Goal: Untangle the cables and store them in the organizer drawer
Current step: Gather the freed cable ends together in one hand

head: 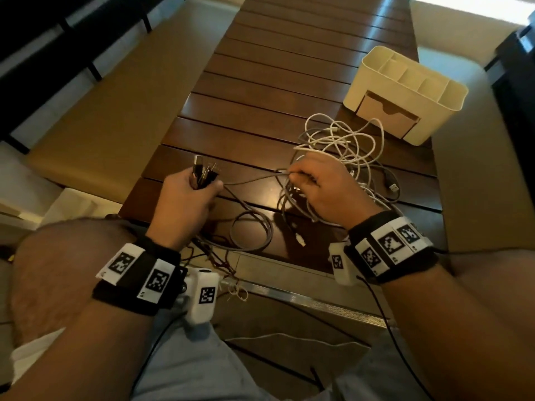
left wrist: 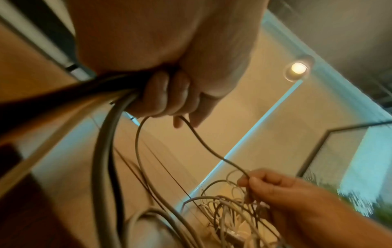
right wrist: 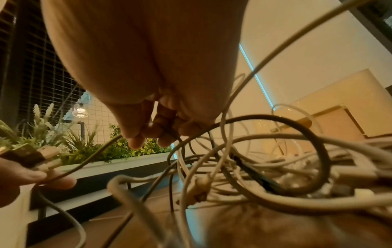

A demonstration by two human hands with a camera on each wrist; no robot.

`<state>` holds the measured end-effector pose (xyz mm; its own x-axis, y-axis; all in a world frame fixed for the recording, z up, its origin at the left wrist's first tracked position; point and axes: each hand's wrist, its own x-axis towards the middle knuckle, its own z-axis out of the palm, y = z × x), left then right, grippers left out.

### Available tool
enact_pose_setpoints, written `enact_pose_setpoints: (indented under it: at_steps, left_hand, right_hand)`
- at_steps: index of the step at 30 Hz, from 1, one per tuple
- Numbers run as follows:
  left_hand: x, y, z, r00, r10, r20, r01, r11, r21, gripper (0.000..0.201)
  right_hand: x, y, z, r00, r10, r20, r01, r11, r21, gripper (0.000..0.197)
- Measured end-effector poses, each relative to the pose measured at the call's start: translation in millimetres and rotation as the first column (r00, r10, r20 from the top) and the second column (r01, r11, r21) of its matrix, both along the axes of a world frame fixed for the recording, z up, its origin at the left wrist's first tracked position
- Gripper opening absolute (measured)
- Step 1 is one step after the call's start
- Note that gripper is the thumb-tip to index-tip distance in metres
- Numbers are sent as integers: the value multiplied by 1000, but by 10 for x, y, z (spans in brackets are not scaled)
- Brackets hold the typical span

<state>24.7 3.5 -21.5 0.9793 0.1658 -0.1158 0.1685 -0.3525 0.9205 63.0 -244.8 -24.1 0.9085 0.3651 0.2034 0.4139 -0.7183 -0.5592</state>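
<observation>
Cables (head: 341, 146): limp, light, snag-prone; your left hand (head: 185, 201) fists the plug ends (head: 202, 172); right hand (head: 327, 192) fingers pinch one grey strand (head: 252, 179); hold near plugs.

— Where does the head view sit?
— High, facing down at the counter (head: 260, 111), the organizer (head: 405, 91) at two o'clock.
— The wrist views?
— Low, very near each palm, facing upward. Both share the cable tangle (left wrist: 229, 211) with it.
</observation>
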Motion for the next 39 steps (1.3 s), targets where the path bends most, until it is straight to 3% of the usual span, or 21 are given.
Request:
enact_pose_setpoints:
  at_steps: [2,4,6,9,11,15,19,21,23,25,29,33,36,39]
  left_hand:
    - [-17,-19,30,992,7,124,-22,992,121,4]
    - [-47,-113,105,975,-49,216,18,989,145,9]
    - [-78,-241,128,959,-201,199,168,971,173,21]
    - [-71,-389,66,920,-377,104,342,904,257,10]
    - [-73,-411,42,904,-409,124,368,892,263,2]
    - [-60,-271,58,889,-336,310,298,940,164,22]
    - [-43,-53,72,927,-83,365,155,973,-172,21]
    - [-35,31,109,945,48,324,84,920,-382,19]
    - [-16,85,142,958,65,280,82,871,-484,20]
    - [0,110,122,960,18,281,110,895,-433,19]
    - [5,69,67,954,-98,284,198,916,-350,18]
    - [-14,17,65,936,-237,262,318,886,-336,22]
    - [-38,-42,57,920,-298,255,378,845,-379,19]
    - [-33,-22,49,930,-287,232,367,780,-507,36]
  right_hand:
    - [-19,19,74,999,29,-19,-30,999,-40,16]
    - [-47,56,133,996,73,-55,-79,991,-111,19]
    - [-87,112,180,989,135,-63,-142,982,-126,20]
    - [-141,186,242,986,167,-15,-167,983,-69,20]
    - [-154,189,267,987,155,-31,-157,986,-60,20]
    - [-87,82,228,976,10,-217,-70,961,-269,38]
    - [33,-103,148,925,-230,-301,68,883,-465,69]
    - [63,-190,125,897,-311,-315,146,880,-452,71]
    - [71,-237,117,886,-348,-308,202,885,-420,69]
    - [47,-216,164,897,-317,-308,190,905,-380,69]
    - [-49,-110,405,943,-119,-312,9,943,-332,59]
    - [-163,78,591,990,-25,-141,6,990,-138,48]
    - [-210,239,468,954,72,-292,-79,997,-13,40]
    - [-190,212,255,916,58,-397,-88,994,-57,24]
